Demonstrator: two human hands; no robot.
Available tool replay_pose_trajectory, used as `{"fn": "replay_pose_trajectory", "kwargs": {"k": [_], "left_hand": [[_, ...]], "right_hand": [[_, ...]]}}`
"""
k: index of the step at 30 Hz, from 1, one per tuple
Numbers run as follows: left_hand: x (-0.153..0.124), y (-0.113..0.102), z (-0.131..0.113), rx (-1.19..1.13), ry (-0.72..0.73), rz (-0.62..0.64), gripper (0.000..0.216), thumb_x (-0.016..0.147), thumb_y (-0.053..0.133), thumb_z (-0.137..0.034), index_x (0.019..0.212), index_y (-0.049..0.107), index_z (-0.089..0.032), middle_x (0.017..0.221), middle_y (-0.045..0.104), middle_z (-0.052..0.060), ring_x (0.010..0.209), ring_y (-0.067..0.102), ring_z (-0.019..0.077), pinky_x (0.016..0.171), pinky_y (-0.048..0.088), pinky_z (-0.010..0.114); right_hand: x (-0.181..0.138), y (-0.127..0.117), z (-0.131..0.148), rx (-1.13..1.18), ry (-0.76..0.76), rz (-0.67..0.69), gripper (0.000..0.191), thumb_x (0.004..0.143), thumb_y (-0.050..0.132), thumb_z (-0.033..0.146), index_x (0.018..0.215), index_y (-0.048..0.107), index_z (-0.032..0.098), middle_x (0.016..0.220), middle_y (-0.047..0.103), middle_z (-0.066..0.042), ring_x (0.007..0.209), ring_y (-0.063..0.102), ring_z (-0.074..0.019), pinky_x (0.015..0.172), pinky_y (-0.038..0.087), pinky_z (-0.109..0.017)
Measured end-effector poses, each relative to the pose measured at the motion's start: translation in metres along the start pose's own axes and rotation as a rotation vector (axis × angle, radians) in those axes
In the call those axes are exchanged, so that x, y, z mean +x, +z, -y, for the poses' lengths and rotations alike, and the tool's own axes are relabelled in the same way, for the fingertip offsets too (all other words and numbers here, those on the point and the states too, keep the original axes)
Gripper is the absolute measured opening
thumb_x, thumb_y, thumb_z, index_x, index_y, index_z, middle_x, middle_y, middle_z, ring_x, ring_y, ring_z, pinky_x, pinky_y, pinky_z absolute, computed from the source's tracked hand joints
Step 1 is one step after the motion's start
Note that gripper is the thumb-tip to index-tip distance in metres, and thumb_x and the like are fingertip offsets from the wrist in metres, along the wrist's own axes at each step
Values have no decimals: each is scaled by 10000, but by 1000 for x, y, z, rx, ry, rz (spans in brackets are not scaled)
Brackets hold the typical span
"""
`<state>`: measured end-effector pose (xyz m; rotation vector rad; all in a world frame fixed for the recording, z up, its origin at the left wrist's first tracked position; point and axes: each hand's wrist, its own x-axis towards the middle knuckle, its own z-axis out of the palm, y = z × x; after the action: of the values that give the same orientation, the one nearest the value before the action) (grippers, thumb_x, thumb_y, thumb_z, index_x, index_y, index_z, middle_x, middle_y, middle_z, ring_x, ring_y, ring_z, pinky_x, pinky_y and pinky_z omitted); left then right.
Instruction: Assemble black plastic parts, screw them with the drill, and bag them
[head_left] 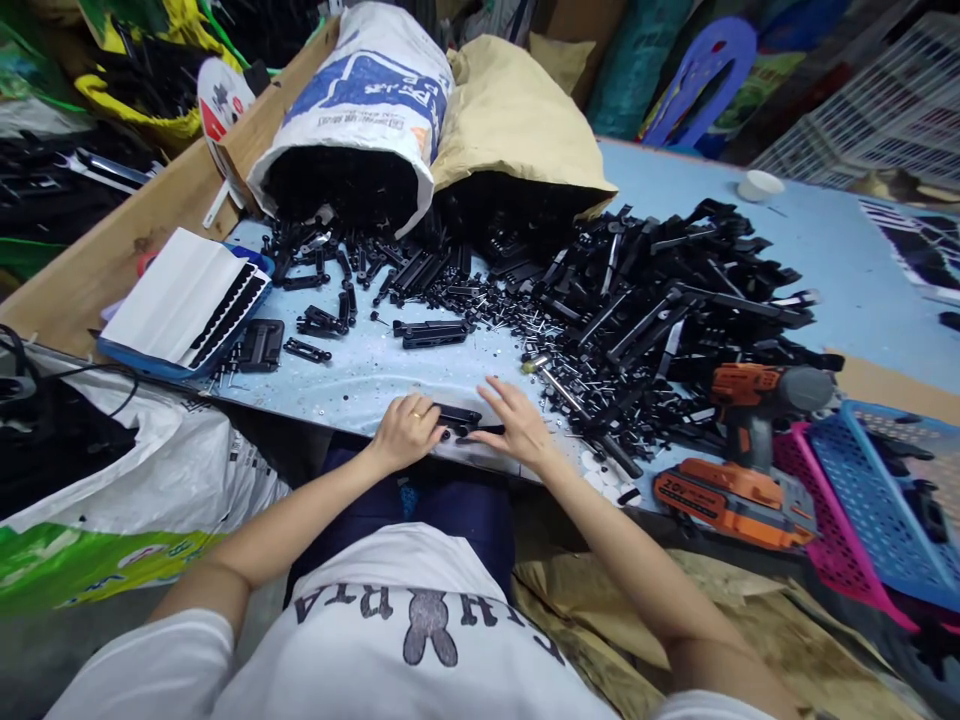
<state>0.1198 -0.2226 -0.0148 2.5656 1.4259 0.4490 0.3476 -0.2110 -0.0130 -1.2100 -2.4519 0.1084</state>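
Note:
My left hand (405, 430) grips one end of a small black plastic part (459, 416) lying at the near edge of the light blue table (352, 375). My right hand (516, 424) rests its fingers on the other end of the same part, fingers spread. A large heap of black plastic parts (660, 300) lies just right of my hands. A few loose black parts (431, 331) lie on the table beyond my hands.
An orange cordless drill (742, 455) stands at the right, beside pink and blue baskets (870, 490). Two open sacks (360, 110) spill black parts at the back. A blue tray with white sheets (184, 300) sits left. A white bag (135, 480) hangs at the lower left.

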Motion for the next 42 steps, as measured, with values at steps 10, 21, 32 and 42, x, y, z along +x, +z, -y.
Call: {"fn": "replay_pose_trajectory", "kwargs": {"k": [10,21,32,42], "left_hand": [[24,-33,4,-145,270,18,552,925,256,-510,598,538,-166,541,493,64,596,493,168,620,399,308],[-20,-58,-51,-759,390,-516,687,916,91,-575,938,637,-159,748,638,96,731,608,160,644,491,290],[72,16,50,106,306,22,458,847,479,-517,1172,578,-209,1003,603,122,1007,534,235,747,434,319],[111,-38,135,184,-488,-251,450,896,389,-389,1167,535,-62,1122,553,184,1068,463,289,867,395,382]], "right_hand": [[-28,-46,-6,36,-95,155,495,860,395,608,608,582,225,574,507,-72,563,496,-193,521,360,-339],[4,35,102,110,206,34,321,738,523,345,1020,657,271,969,639,-148,939,551,-284,862,399,-460],[188,17,-94,83,521,-210,334,903,391,380,1113,480,135,1039,595,-132,1017,487,-247,885,389,-380],[269,16,-127,-185,744,12,403,847,402,152,1231,482,62,1049,613,-207,1007,534,-289,845,385,-399]]}}
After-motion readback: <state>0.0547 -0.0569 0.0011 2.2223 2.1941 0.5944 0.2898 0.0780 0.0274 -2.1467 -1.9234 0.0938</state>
